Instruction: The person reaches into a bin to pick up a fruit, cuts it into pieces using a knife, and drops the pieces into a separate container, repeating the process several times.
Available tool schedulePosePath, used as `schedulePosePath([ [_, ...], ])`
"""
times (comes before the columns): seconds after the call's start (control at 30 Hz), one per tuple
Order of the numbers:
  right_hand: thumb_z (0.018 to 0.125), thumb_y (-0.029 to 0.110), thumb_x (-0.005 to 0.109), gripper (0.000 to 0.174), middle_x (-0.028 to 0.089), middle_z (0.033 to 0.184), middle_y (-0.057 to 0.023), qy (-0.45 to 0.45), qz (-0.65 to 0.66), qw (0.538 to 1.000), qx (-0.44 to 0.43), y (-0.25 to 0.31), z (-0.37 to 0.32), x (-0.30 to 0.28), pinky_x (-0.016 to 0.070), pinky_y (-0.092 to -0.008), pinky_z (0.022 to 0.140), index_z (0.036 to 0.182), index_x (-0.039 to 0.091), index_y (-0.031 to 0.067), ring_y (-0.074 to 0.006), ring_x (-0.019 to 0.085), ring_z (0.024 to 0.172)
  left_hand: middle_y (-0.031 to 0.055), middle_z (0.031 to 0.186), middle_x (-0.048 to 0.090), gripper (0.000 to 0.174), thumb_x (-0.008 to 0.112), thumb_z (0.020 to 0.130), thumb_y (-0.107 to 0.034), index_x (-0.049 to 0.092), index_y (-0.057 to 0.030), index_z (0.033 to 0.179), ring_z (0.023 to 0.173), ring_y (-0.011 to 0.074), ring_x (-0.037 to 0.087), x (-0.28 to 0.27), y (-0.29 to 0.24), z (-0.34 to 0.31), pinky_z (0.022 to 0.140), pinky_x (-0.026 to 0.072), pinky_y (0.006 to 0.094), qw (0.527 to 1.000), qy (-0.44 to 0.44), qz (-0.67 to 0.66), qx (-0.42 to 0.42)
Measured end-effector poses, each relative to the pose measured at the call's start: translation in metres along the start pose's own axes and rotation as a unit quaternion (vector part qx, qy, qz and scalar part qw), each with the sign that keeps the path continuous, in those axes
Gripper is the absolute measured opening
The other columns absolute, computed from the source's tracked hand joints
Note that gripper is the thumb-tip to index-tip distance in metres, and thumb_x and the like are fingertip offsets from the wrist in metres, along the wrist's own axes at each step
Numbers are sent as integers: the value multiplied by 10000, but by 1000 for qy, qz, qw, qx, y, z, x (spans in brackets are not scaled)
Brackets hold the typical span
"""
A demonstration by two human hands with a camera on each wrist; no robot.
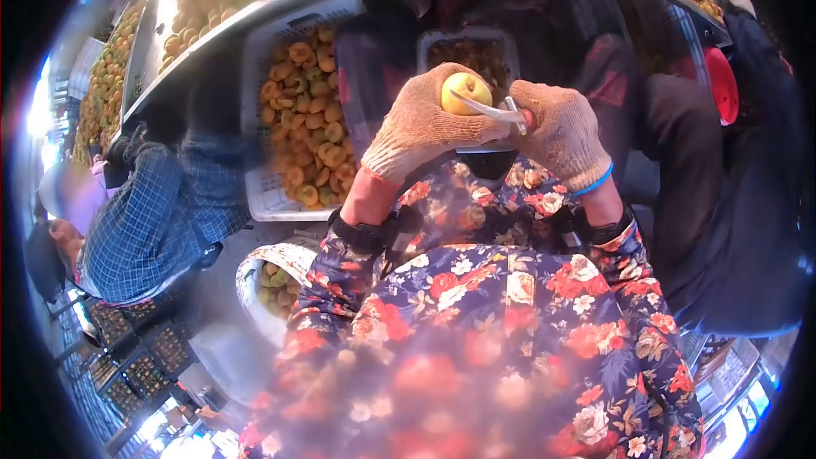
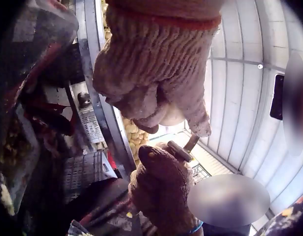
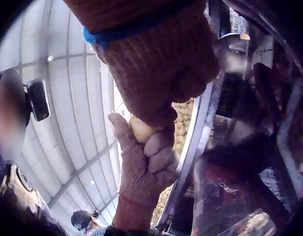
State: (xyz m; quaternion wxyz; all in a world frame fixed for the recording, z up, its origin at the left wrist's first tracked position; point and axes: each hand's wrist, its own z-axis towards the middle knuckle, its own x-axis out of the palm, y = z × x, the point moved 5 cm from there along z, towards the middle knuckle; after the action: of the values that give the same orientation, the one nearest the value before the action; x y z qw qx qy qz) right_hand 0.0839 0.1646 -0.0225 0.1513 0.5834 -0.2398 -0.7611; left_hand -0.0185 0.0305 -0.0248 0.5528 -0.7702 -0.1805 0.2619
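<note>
In the head view my gloved left hand holds a round yellow peach, its dimpled end facing up. My gloved right hand grips a small knife by the handle. The knife's curved metal blade lies across the near side of the peach. Both hands are close together above my lap. From the left wrist, the peach shows partly between the fingers and thumb. In the right wrist view the peach sits between the two gloves, and the blade is hidden there.
Left of my knees stands a white crate of halved fruit. A smaller tub with dark scraps is beyond my hands. A white bucket sits lower left. Across the front runs a metal-edged table heaped with fruit. People sit on both sides.
</note>
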Motion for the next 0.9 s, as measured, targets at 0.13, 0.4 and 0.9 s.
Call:
schedulePosePath([
  [0.13,756,262,680,171,579,648,-169,-10,-21,1000,-20,-4,1,5,448,-480,567,730,606,110,-384,590,632,104,895,706,532,864,663,-365,654,-19,1009,839,182,693,-1,-5,-2,760,536,295,991,-4,130,35],
  [0.4,771,220,622,169,539,655,-210,-43,13,993,110,-47,6,16,452,-448,574,716,568,69,-439,545,710,10,827,657,362,832,669,-222,664,-41,933,759,101,613,5,-16,-19,718,510,269,994,104,-33,7],
  [0.9,923,118,629,201,427,643,63,0,460,855,240,-27,-16,25,327,-207,511,761,512,92,-9,396,596,74,1094,579,699,746,796,-126,421,-44,1409,889,134,583,14,2,-12,737,508,245,892,72,-439,83],
])
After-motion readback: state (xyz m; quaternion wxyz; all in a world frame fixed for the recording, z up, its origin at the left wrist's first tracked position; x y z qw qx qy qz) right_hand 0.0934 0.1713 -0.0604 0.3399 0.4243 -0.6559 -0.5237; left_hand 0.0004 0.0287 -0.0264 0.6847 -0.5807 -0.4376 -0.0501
